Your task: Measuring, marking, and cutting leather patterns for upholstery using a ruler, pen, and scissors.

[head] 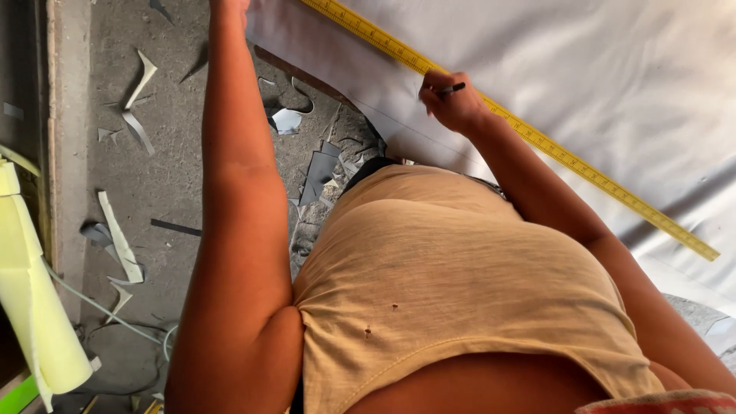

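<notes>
My right hand (pixel 454 101) is closed around a black pen (pixel 451 90), its tip at the near edge of a long yellow ruler (pixel 552 149). The ruler lies diagonally across a large white sheet (pixel 613 77) spread on a work surface. My left arm reaches straight ahead. My left hand (pixel 228 4) is at the sheet's left corner and is almost wholly cut off by the top of the frame, so its fingers are hidden. My tan shirt (pixel 452 276) fills the lower middle of the view.
Below the sheet's edge is a dusty concrete floor (pixel 176 176) strewn with several grey and white offcuts (pixel 123 238). A pale yellow foam roll (pixel 31 307) leans at the far left, with a thin cable (pixel 100 307) beside it.
</notes>
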